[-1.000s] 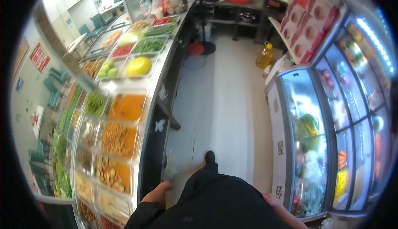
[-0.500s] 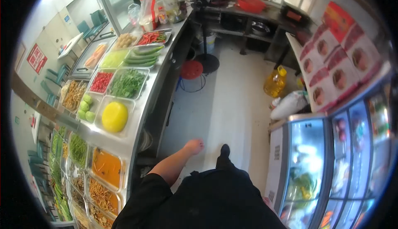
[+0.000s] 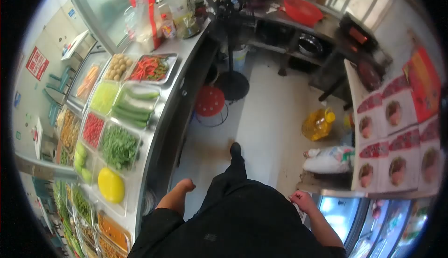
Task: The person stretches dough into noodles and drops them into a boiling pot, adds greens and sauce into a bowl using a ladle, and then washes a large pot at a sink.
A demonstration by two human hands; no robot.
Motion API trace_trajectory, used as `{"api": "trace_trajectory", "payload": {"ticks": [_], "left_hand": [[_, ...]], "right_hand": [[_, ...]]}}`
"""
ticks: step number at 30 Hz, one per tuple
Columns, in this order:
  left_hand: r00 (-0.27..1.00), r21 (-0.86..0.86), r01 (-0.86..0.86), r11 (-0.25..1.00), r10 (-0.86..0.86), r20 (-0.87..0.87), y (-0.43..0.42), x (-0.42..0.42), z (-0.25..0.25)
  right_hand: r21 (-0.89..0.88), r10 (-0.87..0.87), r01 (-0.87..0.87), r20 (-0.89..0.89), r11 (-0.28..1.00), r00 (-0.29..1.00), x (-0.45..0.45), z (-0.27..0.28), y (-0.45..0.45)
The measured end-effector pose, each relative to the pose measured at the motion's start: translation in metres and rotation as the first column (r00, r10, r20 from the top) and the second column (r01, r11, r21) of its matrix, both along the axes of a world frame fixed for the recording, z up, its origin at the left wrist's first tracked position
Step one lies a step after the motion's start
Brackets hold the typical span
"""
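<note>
My left hand [image 3: 185, 184] hangs low beside the steel counter [image 3: 162, 92], over the floor, with its fingers curled in and nothing visible in them. My right hand [image 3: 303, 201] is at my right side, near the glass-door fridge [image 3: 339, 215]. Its fingers are bent inward and I see nothing in them. On the counter to my left are clear trays of red and green peppers [image 3: 150, 68], leafy greens [image 3: 119, 145], red berry-like pieces [image 3: 93, 129] and cucumbers [image 3: 131, 109]. A round yellow thing [image 3: 111, 185] lies in the nearer tray. Neither hand touches the trays.
A red stool [image 3: 210, 101] and a black stand base [image 3: 232, 86] stand on the floor by the counter. To the right are an oil jug [image 3: 318, 124], a white sack [image 3: 329, 160] and stacked printed boxes [image 3: 396, 139]. A red basin [image 3: 302, 11] sits on the back counter.
I have moved forward along the aisle, so the stool, jug and boxes appear closer. My right hand has come into clear view; one foot has stepped ahead.
</note>
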State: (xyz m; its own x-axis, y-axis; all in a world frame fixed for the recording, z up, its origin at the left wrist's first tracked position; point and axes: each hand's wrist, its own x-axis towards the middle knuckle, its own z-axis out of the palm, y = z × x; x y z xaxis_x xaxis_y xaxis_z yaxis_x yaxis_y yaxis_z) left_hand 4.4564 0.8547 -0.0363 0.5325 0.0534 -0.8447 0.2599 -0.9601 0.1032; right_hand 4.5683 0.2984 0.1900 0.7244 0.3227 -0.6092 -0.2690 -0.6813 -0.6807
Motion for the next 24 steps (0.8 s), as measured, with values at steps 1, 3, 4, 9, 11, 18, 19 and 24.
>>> {"api": "trace_trajectory", "payload": {"ticks": [1, 3, 4, 9, 11, 18, 19, 24], "left_hand": [[0.993, 0.004, -0.074, 0.997, 0.074, -0.089, 0.002, 0.034, 0.011], [0.988, 0.003, -0.129, 0.992, 0.129, -0.090, 0.015, 0.104, 0.007], [0.999, -0.034, -0.035, 0.999, 0.036, 0.023, 0.030, 0.129, -0.042], [0.948, -0.095, 0.115, 0.989, -0.081, 0.309, 0.023, 0.339, 0.066], [0.897, -0.194, -0.096, 0.976, 0.169, 0.408, 0.013, 0.408, 0.142], [0.649, -0.325, -0.547, 0.771, 0.636, 0.418, 0.042, 0.544, 0.158], [0.639, -0.318, -0.557, 0.767, 0.640, 0.426, 0.053, 0.551, 0.155], [0.604, -0.103, -0.654, 0.749, 0.600, 0.524, 0.078, 0.575, 0.190]], "right_hand": [[-0.031, -0.042, 0.043, 0.023, 0.999, 0.999, 0.029, 0.001, 0.010], [-0.068, -0.091, 0.094, 0.052, 0.993, 0.995, 0.079, 0.002, 0.028], [-0.138, -0.121, 0.117, -0.020, 0.983, 0.993, 0.101, 0.002, 0.034], [-0.278, 0.123, -0.137, -0.067, 0.951, 0.990, 0.224, 0.000, 0.048], [-0.280, 0.106, -0.120, -0.064, 0.952, 0.992, 0.275, -0.001, 0.061], [-0.086, 0.332, -0.325, 0.089, 0.942, 0.939, 0.466, -0.083, 0.058], [-0.077, 0.344, -0.337, 0.093, 0.938, 0.934, 0.497, -0.067, 0.076], [-0.120, 0.159, -0.176, -0.136, 0.977, 0.978, 0.622, -0.003, 0.140]]}}
